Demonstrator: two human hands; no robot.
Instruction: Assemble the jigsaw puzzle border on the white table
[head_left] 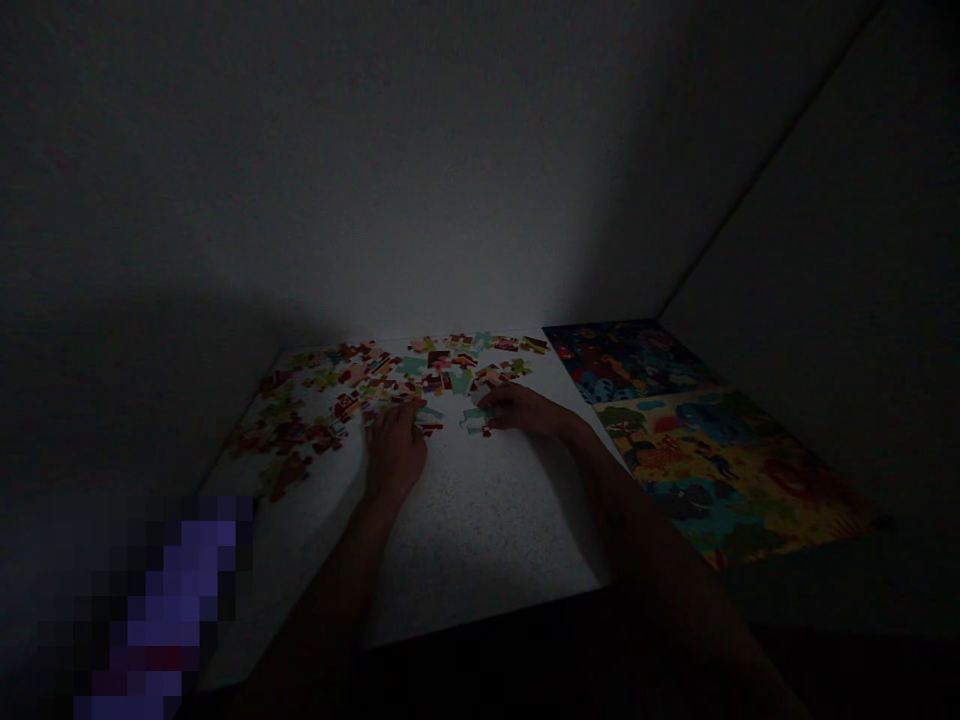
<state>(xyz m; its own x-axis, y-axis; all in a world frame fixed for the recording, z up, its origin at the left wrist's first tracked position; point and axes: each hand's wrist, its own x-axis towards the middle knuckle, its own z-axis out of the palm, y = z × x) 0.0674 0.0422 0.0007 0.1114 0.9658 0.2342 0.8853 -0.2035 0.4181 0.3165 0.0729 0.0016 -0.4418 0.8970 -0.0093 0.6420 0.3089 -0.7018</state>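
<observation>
Dim light covers a white tabletop [480,530] with many loose jigsaw puzzle pieces [360,375] in red, green, pale blue and pink. My left hand [397,450] rests at the near side of the pile, its fingers bent down over a puzzle piece [430,418] with pale green and red on it. To the right, my right hand [521,408] has thumb and fingers pinched at another pale green puzzle piece [474,421]. A short gap separates these two pieces. The fingers partly cover both, and darkness hides the fine detail.
Two colourful animal pictures lie on the right: a dark one [630,360] at the back and a yellow savanna one [712,460] nearer. A pale wall [465,200] rises behind the table. A blurred purple shape [172,610] stands at lower left.
</observation>
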